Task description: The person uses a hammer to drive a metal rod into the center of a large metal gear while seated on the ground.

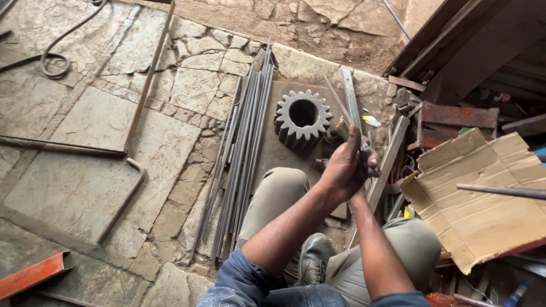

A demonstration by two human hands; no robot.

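Left hand (344,167) is wrapped tight around a thin metal rod (336,99), fingers closed over it, the rod slanting up and away toward the top left. Right hand (369,162) sits just behind the left, mostly hidden by it; it looks closed on the same rod, though the view there is poor. Both hands hover above a flat metal plate (273,150) on the stone floor (85,170). On that plate, just beyond the hands, stands a heavy toothed gear (302,117). Left of the plate lies a bundle of long thin rods (242,153). Right of the hands, a torn sheet of cardboard (483,193) covers scrap metal.
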